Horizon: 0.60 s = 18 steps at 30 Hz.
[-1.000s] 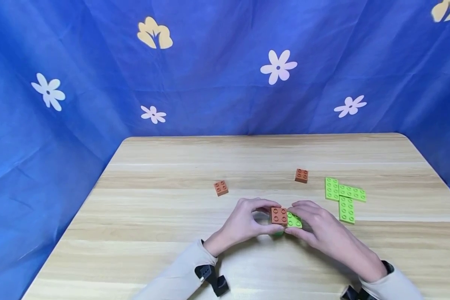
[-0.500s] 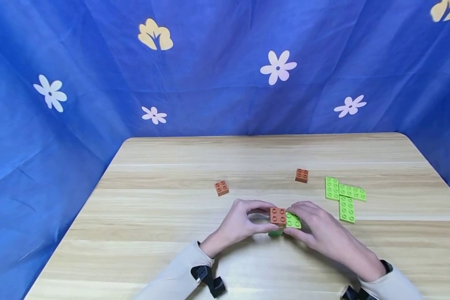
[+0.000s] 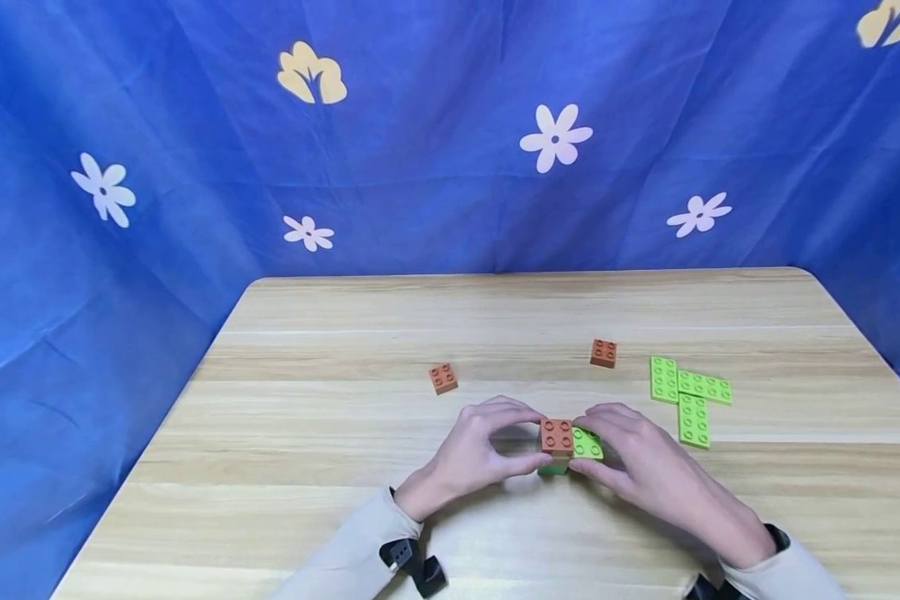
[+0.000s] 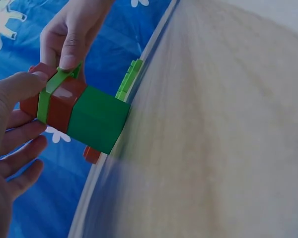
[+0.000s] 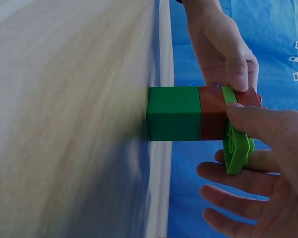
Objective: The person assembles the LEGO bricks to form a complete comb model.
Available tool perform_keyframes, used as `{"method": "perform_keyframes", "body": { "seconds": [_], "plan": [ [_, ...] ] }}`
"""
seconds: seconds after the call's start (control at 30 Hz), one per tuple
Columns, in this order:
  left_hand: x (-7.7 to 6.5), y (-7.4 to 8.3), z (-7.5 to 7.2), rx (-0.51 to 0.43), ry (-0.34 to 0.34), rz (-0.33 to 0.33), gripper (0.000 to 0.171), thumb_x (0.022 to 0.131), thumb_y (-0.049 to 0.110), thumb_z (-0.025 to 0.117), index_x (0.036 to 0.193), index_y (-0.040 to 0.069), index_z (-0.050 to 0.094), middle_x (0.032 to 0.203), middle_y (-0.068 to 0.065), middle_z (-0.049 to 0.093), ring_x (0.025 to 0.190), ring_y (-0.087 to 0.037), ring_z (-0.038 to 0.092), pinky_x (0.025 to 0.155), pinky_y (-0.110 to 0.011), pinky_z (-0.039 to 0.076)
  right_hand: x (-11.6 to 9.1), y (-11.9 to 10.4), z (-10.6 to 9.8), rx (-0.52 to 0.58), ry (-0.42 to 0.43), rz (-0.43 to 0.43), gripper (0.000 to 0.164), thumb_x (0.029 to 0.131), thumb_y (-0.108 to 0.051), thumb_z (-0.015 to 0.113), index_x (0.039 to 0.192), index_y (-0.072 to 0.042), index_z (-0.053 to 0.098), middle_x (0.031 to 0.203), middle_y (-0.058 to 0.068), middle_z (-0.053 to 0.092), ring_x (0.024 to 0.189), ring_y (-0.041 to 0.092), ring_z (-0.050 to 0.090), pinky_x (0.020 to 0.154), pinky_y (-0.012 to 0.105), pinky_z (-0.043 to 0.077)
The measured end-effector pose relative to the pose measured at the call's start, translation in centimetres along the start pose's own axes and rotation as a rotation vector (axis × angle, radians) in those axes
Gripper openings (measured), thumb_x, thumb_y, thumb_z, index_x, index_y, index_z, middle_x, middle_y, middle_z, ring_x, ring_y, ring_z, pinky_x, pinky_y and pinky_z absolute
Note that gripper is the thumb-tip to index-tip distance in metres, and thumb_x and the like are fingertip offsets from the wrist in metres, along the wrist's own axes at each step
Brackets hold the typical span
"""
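Observation:
A small stack of building bricks stands upright on the table between both hands. A dark green block (image 5: pixel 174 114) forms its base, with a brown brick (image 5: pixel 212 119) above, then a light green plate (image 3: pixel 588 445) jutting out to the right, and another brown brick (image 3: pixel 557 436) on top. My left hand (image 3: pixel 474 450) has thumb and forefinger at the left corners of the top brown brick, pinching it lightly; its other fingers are spread. My right hand (image 3: pixel 641 450) pinches the overhanging plate between thumb and fingers. The fingers partly hide the plate.
Two loose brown bricks lie beyond the hands, one brown brick (image 3: pixel 443 378) at left and one brown brick (image 3: pixel 603 353) at right. Several light green plates (image 3: pixel 693 419) lie together on the right of the wooden table (image 3: pixel 330 333). Behind hangs a blue curtain (image 3: pixel 420 150).
The left hand has drawn back a little to the left along the top brick, exposing more of the dark green block. The stack has shifted very slightly left; the right hand keeps its hold.

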State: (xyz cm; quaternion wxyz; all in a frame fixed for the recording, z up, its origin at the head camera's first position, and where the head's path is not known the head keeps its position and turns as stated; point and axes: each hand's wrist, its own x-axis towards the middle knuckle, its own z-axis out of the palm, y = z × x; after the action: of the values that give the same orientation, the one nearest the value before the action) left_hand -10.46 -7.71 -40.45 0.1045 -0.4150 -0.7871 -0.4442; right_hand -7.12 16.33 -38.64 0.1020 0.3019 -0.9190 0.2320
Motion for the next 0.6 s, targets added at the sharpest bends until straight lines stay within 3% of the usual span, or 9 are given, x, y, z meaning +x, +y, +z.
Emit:
{"method": "perform_keyframes", "body": {
  "seconds": [0.2,0.37,0.6],
  "plan": [
    [0.0,0.0,-0.1,0.028,-0.004,0.022,0.042,0.072,0.022,0.085,0.107,0.004,0.071,0.101,-0.006,0.073,0.099,-0.013,0.065,0.094,-0.021,0.049,-0.6,0.4,-0.8,0.005,-0.015,0.022,0.055,0.086,-0.048,0.068,0.122,-0.007,0.063,0.118,0.003,0.065,0.114,0.023,0.058,0.096,0.046,0.049],
    [0.0,-0.2,-0.1,0.039,0.0,0.043,0.041,0.072,0.021,0.085,0.106,0.003,0.07,0.102,-0.007,0.072,0.1,-0.015,0.066,0.096,-0.021,0.048,-1.3,1.6,-1.7,0.023,0.036,0.036,0.043,0.09,-0.034,0.068,0.121,-0.005,0.064,0.118,0.007,0.065,0.113,0.027,0.059,0.096,0.05,0.047],
    [0.2,-0.1,-0.2,0.034,-0.005,0.033,0.042,0.072,0.022,0.085,0.106,0.002,0.07,0.102,-0.008,0.072,0.101,-0.016,0.066,0.096,-0.021,0.048,-2.0,3.5,-2.9,-0.058,0.144,0.029,0.042,0.076,-0.016,0.08,0.114,-0.003,0.066,0.109,0.01,0.068,0.102,0.028,0.063,0.087,0.048,0.053]
  ]
}}
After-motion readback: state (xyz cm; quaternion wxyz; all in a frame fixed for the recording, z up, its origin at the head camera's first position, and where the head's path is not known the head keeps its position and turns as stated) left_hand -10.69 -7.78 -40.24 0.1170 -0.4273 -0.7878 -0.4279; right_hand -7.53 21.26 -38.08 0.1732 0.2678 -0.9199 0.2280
